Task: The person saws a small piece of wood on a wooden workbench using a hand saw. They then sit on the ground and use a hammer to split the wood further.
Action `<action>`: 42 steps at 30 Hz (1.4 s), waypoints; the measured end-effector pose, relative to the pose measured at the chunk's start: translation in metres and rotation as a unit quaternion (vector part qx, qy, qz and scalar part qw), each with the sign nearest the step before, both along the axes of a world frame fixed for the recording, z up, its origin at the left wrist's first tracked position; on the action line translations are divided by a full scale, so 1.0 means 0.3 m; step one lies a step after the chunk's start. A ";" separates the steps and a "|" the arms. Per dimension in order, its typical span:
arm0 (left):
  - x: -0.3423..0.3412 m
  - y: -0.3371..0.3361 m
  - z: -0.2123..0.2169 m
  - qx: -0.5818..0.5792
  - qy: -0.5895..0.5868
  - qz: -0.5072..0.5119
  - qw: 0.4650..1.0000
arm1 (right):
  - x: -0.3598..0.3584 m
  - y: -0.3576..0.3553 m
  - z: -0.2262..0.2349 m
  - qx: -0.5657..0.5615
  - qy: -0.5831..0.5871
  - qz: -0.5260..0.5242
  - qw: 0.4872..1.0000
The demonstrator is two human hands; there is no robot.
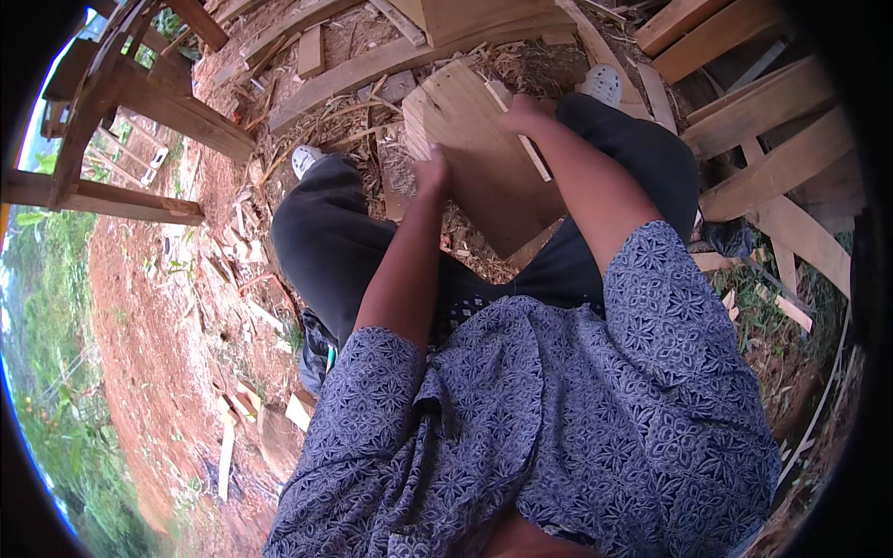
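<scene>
A wide, flat wooden board (484, 163) lies tilted between my spread knees, its lower corner pointing back toward me. My left hand (431, 174) is closed on its left edge, with the thumb on the upper face. Along the board's right edge runs a narrow pale wooden strip (536, 160). My right hand (526, 113) is closed over this strip; its fingertips are hidden. Whether the strip is fixed to the board or loose, I cannot tell. Wood shavings (398, 167) lie beside the board, next to my left hand.
Long timber beams (363, 82) cross the ground ahead. Stacked planks (777, 102) lean at the right. A wooden frame (139, 102) stands at the far left. Offcuts (246, 400) are scattered over the reddish soil (139, 325). A dark bag (316, 349) lies beside my left leg.
</scene>
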State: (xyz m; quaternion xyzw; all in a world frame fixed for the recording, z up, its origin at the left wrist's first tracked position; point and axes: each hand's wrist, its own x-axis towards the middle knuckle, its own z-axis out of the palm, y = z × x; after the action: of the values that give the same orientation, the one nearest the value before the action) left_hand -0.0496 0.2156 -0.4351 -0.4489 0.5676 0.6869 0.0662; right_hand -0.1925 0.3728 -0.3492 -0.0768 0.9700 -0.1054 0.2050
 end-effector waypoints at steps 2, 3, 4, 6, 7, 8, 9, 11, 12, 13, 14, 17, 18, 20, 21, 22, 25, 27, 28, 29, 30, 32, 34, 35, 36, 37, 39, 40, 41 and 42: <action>0.051 0.013 -0.067 0.078 0.027 0.035 0.996 | 0.031 -0.068 0.122 0.015 0.011 0.049 0.999; 0.062 0.059 -0.092 0.112 0.040 0.007 0.993 | -0.017 -0.052 0.094 0.018 0.001 0.081 0.997; 0.074 0.115 -0.110 0.147 0.052 -0.023 0.987 | -0.088 -0.025 0.037 0.021 -0.009 0.111 0.994; 0.108 0.237 -0.053 0.168 -0.001 -0.030 0.985 | -0.167 -0.005 -0.067 0.025 -0.043 0.179 0.983; 0.135 0.278 -0.067 0.195 -0.006 -0.004 0.981 | -0.184 -0.014 -0.103 0.023 -0.058 0.218 0.974; 0.154 0.322 -0.082 0.223 -0.009 0.018 0.975 | -0.199 -0.013 -0.137 0.024 -0.071 0.252 0.965; 0.168 0.352 -0.098 0.251 -0.013 0.039 0.967 | -0.201 -0.015 -0.178 0.036 -0.088 0.263 0.960; 0.177 0.385 -0.109 0.262 -0.058 0.057 0.962 | -0.186 -0.021 -0.242 0.061 -0.118 0.276 0.952; 0.178 0.397 -0.115 0.268 -0.081 0.064 0.958 | -0.186 -0.016 -0.267 0.062 -0.132 0.262 0.954; 0.205 0.385 -0.134 0.272 -0.098 0.031 0.957 | -0.154 -0.046 -0.264 0.056 -0.149 0.256 0.953; 0.219 0.386 -0.160 0.282 -0.111 -0.011 0.953 | -0.143 -0.049 -0.270 0.057 -0.162 0.242 0.955; 0.239 0.373 -0.210 0.305 -0.145 -0.054 0.940 | -0.138 -0.066 -0.296 0.064 -0.166 0.289 0.941; 0.239 0.370 -0.220 0.312 -0.154 -0.054 0.936 | -0.139 -0.082 -0.301 0.052 -0.152 0.295 0.942; 0.258 0.355 -0.220 0.248 -0.135 -0.038 0.958 | -0.109 -0.147 -0.294 0.004 -0.140 0.294 0.946; 0.261 0.346 -0.218 0.216 -0.123 -0.030 0.968 | -0.092 -0.181 -0.286 -0.028 -0.138 0.286 0.948; 0.255 0.345 -0.219 0.218 -0.119 -0.023 0.968 | -0.096 -0.206 -0.317 -0.044 -0.118 0.294 0.948; 0.255 0.313 -0.230 0.219 -0.102 -0.018 0.970 | -0.074 -0.327 -0.345 -0.068 -0.109 0.340 0.932; 0.292 0.303 -0.230 0.213 -0.086 -0.043 0.972 | -0.035 -0.390 -0.340 -0.083 -0.118 0.365 0.920; 0.287 0.306 -0.216 0.208 -0.091 -0.025 0.974 | -0.020 -0.407 -0.357 -0.091 -0.120 0.368 0.917; 0.280 0.313 -0.202 0.204 -0.096 -0.007 0.974 | -0.009 -0.423 -0.373 -0.099 -0.122 0.371 0.915; 0.274 0.312 -0.187 0.200 -0.102 0.009 0.974 | -0.014 -0.433 -0.385 -0.109 -0.115 0.361 0.919; 0.273 0.300 -0.230 0.224 -0.102 0.018 0.969 | -0.022 -0.437 -0.402 -0.127 -0.104 0.348 0.923; 0.262 0.289 -0.245 0.222 -0.068 0.025 0.972 | 0.003 -0.430 -0.387 -0.116 -0.093 0.309 0.939; 0.257 0.287 -0.233 0.209 -0.035 0.027 0.977 | 0.013 -0.421 -0.374 -0.110 -0.087 0.287 0.948; 0.248 0.285 -0.223 0.196 -0.002 0.029 0.980 | 0.006 -0.410 -0.355 -0.126 -0.066 0.288 0.947; 0.215 0.287 -0.182 0.171 -0.017 0.011 0.985 | -0.021 -0.377 -0.348 -0.138 -0.044 0.284 0.948; 0.160 0.238 -0.097 0.111 -0.053 -0.008 0.992 | 0.002 -0.334 -0.261 -0.162 -0.040 0.252 0.953; 0.148 0.221 -0.086 0.126 -0.058 -0.012 0.990 | -0.004 -0.306 -0.211 -0.164 -0.030 0.232 0.958; 0.139 0.202 -0.082 0.139 -0.064 -0.018 0.988 | -0.013 -0.273 -0.177 -0.168 -0.022 0.209 0.963; 0.127 0.176 -0.078 0.152 -0.071 -0.023 0.986 | -0.015 -0.239 -0.146 -0.173 -0.014 0.187 0.967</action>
State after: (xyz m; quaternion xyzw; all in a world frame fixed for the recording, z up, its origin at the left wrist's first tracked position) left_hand -0.0115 0.2683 -0.4584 -0.4684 0.4605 0.7298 0.1896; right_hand -0.1969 0.3012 -0.3931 -0.2895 0.9025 -0.2328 0.2178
